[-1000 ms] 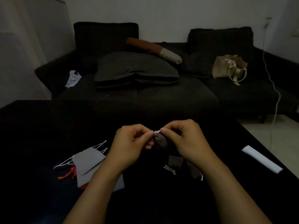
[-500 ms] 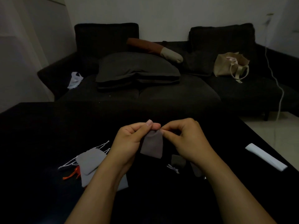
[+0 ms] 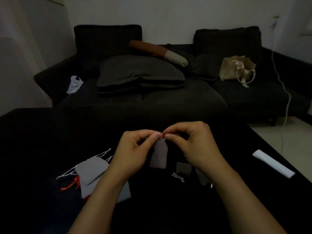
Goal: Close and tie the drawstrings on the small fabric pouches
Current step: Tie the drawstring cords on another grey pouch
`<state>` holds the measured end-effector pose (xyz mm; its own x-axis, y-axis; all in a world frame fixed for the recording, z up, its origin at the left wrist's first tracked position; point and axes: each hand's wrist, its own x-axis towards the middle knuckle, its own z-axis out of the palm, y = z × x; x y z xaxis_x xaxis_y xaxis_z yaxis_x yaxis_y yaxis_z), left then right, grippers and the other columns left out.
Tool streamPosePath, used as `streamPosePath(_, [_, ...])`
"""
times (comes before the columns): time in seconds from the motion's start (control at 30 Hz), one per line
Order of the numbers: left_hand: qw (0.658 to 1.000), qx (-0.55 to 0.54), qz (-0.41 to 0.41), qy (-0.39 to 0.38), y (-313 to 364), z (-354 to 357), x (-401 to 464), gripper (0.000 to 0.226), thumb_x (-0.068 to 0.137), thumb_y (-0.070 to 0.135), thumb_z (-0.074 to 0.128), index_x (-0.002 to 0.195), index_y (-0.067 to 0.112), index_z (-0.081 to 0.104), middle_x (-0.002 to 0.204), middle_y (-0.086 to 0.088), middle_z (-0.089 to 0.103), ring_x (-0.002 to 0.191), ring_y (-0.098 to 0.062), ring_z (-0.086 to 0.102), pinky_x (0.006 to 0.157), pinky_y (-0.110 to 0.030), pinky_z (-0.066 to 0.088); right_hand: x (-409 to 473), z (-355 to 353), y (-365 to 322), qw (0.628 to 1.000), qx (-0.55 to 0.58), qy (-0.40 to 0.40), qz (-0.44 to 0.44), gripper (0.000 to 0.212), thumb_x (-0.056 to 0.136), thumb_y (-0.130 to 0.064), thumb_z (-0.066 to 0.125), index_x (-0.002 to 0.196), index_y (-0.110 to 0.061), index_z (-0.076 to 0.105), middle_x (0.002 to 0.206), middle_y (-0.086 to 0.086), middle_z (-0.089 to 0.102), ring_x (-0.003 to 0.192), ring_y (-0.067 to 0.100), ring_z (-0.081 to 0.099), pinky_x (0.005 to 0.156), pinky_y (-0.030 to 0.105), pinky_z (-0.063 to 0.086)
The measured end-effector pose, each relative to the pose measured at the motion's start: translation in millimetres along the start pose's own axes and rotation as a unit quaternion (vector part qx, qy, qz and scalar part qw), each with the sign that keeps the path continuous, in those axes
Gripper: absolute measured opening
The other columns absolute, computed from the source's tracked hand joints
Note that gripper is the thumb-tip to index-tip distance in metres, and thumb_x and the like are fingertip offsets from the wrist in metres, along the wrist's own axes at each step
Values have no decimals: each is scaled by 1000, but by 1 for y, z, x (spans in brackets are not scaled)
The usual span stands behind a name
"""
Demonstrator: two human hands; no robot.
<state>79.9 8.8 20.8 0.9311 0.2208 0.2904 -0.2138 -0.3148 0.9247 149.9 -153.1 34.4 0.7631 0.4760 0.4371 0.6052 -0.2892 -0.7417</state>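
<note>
A small grey-mauve pouch (image 3: 159, 155) hangs above the black table (image 3: 42, 141), its top gathered to a narrow neck. My left hand (image 3: 133, 152) and my right hand (image 3: 194, 142) both pinch the thin white drawstring at that neck, fingertips almost touching. The string itself is mostly hidden by my fingers. To the left lies a pile of light grey pouches (image 3: 94, 171) with loose white cords (image 3: 101, 155) and an orange cord (image 3: 70, 185) sticking out. Below my right hand lies a dark pouch (image 3: 183, 168) with a tied white bow (image 3: 178, 176).
A folded white strip (image 3: 273, 163) lies near the table's right edge. Behind the table stands a dark sofa (image 3: 168, 102) with cushions, a beige bag (image 3: 236, 68) and a white bag (image 3: 74, 84). A white cable (image 3: 285, 88) hangs at the right.
The pouch hung flat with a wide top half a second ago; now its top is drawn to a narrow neck and both hands pinch closer together above it.
</note>
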Motion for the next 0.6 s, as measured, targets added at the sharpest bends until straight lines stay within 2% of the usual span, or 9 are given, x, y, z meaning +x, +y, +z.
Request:
streamPosePath(0.1, [999,20,8,-28,0,-3,0,20,93,11,60,96,21,77,92,7,77,93,-5,71,81,-19,55,0,1,1,997,-57,-21,-37,25,85,-11,74,104,-27,76,96,-14,74,91,-5,66,85,16,52])
streamPosePath(0.23, [999,36,-9,-27,-3,-6,0,12,87,11,68,92,12,79,86,-1,78,87,-15,74,82,-32,59,-2,-2,1,988,-102,-73,-86,21,85,-11,74,99,-27,77,91,-12,75,88,-4,67,81,21,55])
streamPosePath(0.37, [998,33,-21,-55,-2,-10,-2,10,81,17,72,88,14,80,83,-2,78,85,-12,74,78,-26,59,-5,-2,2,987,-102,-81,-91,15,83,-14,76,93,-25,79,85,-12,75,83,-4,68,76,21,55])
streamPosePath(0.5, [992,-105,-69,-14,6,-4,-1,20,70,24,71,79,8,79,78,-8,76,74,-12,72,67,-19,56,-5,0,-2,997,48,-34,-41,9,83,-7,74,88,-14,77,79,-3,73,75,7,69,73,25,55])
streamPosePath(0.6, [966,-224,-132,-17,11,0,0,15,71,21,69,72,10,79,73,-9,74,66,-12,70,58,-18,53,-2,1,-7,984,168,-54,13,3,85,-1,69,87,-3,70,70,8,64,66,14,60,66,22,49])
